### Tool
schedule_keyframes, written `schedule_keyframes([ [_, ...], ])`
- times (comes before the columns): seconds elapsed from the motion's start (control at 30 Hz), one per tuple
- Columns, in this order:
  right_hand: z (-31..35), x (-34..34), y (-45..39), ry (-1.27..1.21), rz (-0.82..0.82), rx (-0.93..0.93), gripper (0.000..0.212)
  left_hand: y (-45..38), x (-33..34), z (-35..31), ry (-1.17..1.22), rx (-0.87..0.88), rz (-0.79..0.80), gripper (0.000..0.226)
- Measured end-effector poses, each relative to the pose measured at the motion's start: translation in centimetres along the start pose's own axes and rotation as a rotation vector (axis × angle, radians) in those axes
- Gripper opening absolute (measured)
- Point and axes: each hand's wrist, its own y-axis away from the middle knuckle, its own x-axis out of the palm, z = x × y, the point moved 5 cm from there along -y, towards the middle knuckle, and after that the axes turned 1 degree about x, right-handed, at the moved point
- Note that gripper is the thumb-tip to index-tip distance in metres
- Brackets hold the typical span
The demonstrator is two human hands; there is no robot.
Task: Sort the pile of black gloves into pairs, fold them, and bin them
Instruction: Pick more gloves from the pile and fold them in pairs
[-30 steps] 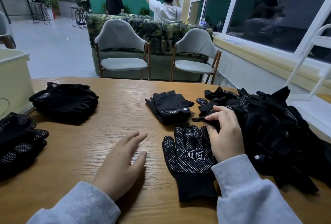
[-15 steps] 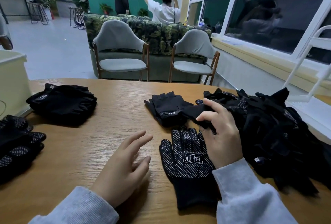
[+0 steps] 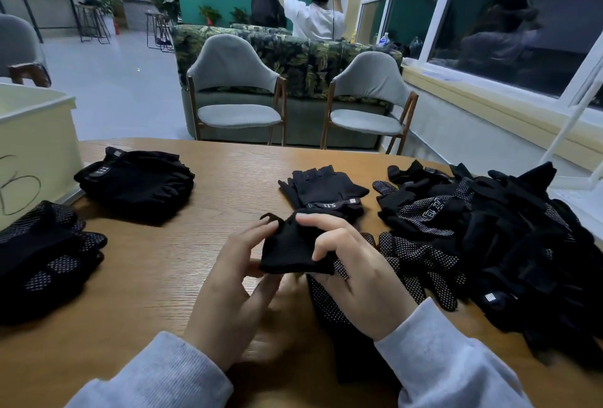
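Both hands have come together since the earlier frames: left hand, which lay flat and idle on the wooden worktop, is now lifted to meet the right hand, and a plain black knit glove pulled from the pile sits between them, above the worktop centre. Right hand's fingers curl over the glove's top w/ thumb under, gripping it; left hand's fingertips pinch its left edge, fingers otherwise fairly straight.

Under the right hand lies a black glove w/ white grip dots, flat on the worktop, mostly hidden by wrist and grey sleeve. Just beyond the hands: a black fingerless glove pair w/ a labelled wrist strap. Right side: the big loose pile of black gloves, dotted and plain mixed. Far left: a stack of black fingerless gloves, and nearer, at the left edge, a stack of dotted black gloves. A pale cream bin stands at the worktop's left end, touching or nearly touching both stacks; can't tell which.
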Motion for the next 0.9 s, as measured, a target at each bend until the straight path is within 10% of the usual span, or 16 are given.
schedule_keyframes([
  [0.33,-1.7,1.0,0.5,0.044,-0.010,0.190,0.054,-0.4,-0.9,0.1,0.028,-0.003,0.017,0.030],
  [0.57,-3.6,1.7,-0.1,-0.013,0.130,0.488,0.016,-1.1,-1.7,1.0,0.050,-0.026,0.139,0.023],
  [0.9,-3.1,2.6,-1.4,-0.118,0.217,0.345,0.030,-2.6,-3.3,1.2,-0.183,0.097,0.215,0.030],
])
